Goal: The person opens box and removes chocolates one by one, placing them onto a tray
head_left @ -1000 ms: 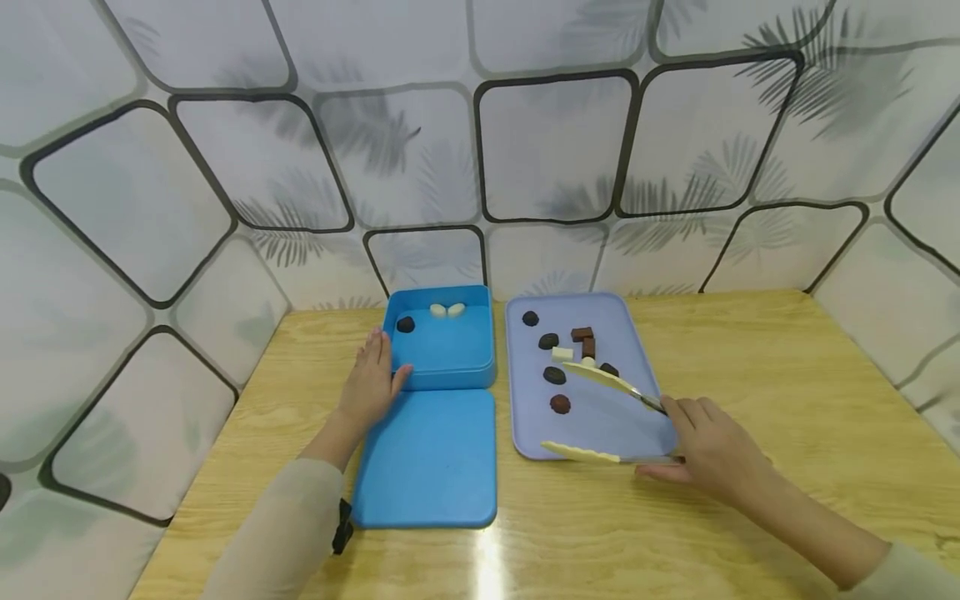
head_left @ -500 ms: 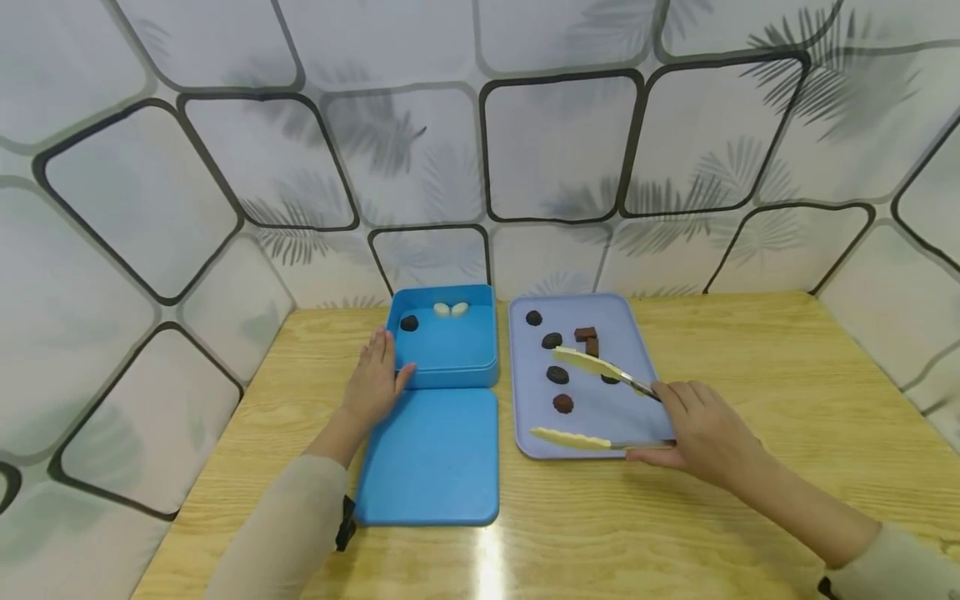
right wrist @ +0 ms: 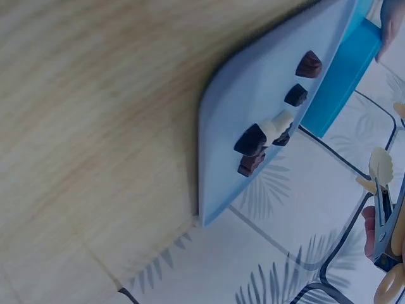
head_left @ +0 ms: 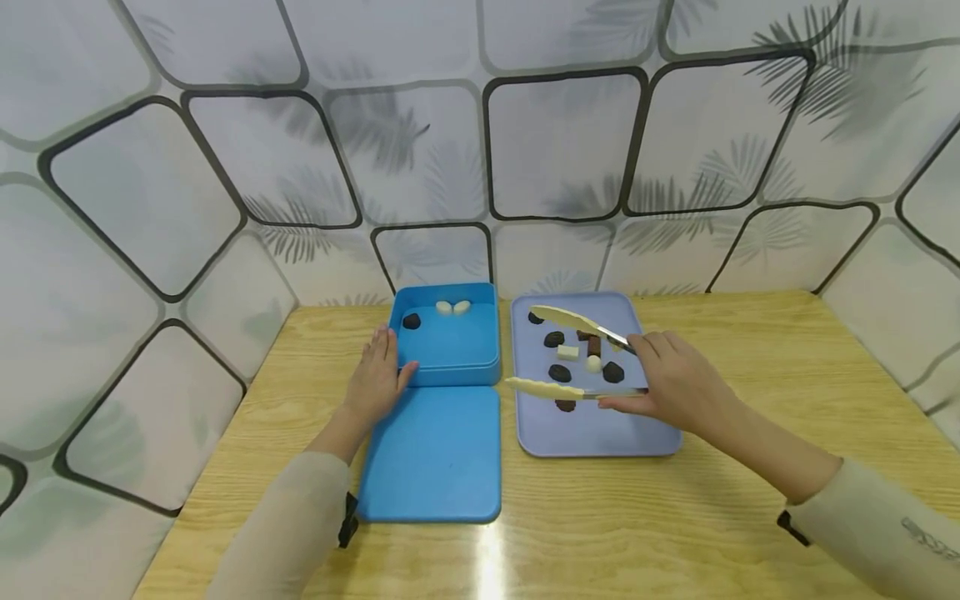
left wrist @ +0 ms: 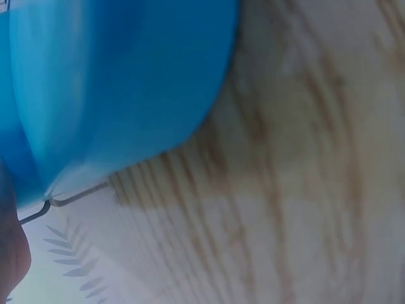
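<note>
My right hand (head_left: 678,387) grips a pair of tongs (head_left: 543,388) with pale scalloped tips, their arms spread wide over the lilac tray (head_left: 600,432). Nothing sits between the tips. Several chocolates lie on that tray: dark ones such as this round piece (head_left: 613,372), brown bars (head_left: 594,346), a white block (head_left: 567,352) and a white ball (head_left: 593,364). The tongs partly hide some. With fingers straight, my left hand (head_left: 372,385) rests against the left side of the blue box (head_left: 453,348). Inside are two white chocolates (head_left: 444,307) and a dark one (head_left: 412,321).
A blue lid (head_left: 431,467) lies flat in front of the box. The wooden table (head_left: 585,525) meets patterned walls (head_left: 558,150) at the back and sides. Box and tray stand side by side, a narrow strip of wood between them.
My right hand has carried the spread tongs left and farther back over the tray. The left hand has stayed against the box.
</note>
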Demonstrator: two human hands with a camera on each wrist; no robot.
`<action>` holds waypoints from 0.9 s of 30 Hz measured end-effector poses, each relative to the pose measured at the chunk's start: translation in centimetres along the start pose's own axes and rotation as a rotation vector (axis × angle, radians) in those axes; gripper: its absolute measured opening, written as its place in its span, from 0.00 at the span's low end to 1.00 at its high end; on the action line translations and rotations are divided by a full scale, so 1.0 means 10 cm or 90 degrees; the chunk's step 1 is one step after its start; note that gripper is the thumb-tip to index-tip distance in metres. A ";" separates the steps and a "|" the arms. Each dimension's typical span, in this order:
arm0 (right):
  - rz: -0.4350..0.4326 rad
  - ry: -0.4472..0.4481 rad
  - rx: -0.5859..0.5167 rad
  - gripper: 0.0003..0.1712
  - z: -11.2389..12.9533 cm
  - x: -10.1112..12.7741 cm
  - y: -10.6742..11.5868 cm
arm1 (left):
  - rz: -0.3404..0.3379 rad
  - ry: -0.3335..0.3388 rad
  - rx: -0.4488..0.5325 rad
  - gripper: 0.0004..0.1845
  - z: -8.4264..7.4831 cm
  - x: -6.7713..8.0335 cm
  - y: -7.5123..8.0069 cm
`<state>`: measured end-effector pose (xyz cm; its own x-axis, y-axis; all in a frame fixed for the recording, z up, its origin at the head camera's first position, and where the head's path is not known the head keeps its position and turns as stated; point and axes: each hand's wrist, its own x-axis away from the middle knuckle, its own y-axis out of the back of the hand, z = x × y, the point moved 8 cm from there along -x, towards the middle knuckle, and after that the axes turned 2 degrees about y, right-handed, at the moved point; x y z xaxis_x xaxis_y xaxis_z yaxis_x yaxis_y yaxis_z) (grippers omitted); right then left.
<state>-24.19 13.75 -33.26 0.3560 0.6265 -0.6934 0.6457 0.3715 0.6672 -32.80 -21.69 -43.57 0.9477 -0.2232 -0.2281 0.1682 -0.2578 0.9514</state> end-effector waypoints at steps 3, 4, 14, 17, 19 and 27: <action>0.013 -0.004 -0.003 0.59 -0.04 -0.10 -0.08 | -0.006 -0.001 -0.003 0.37 0.01 0.00 0.00; 0.015 -0.004 -0.003 0.59 -0.06 -0.14 -0.11 | -0.008 -0.003 -0.002 0.37 0.01 0.00 0.00; 0.034 0.003 -0.019 0.57 -0.07 -0.44 -0.30 | -0.001 -0.003 -0.004 0.37 0.01 0.00 0.01; 0.059 -0.002 -0.019 0.58 -0.09 -0.54 -0.38 | -0.005 -0.002 -0.006 0.37 0.02 0.00 0.02; 0.080 -0.016 -0.023 0.58 -0.11 -0.60 -0.44 | -0.008 -0.002 -0.011 0.37 0.02 -0.01 0.03; 0.153 -0.039 0.004 0.64 -0.15 -0.75 -0.63 | 0.003 -0.004 -0.006 0.38 -0.01 -0.01 0.02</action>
<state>-31.96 7.76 -31.89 0.5406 0.6535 -0.5298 0.5416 0.2115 0.8136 -32.79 -21.61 -43.34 0.9471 -0.2299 -0.2241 0.1657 -0.2479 0.9545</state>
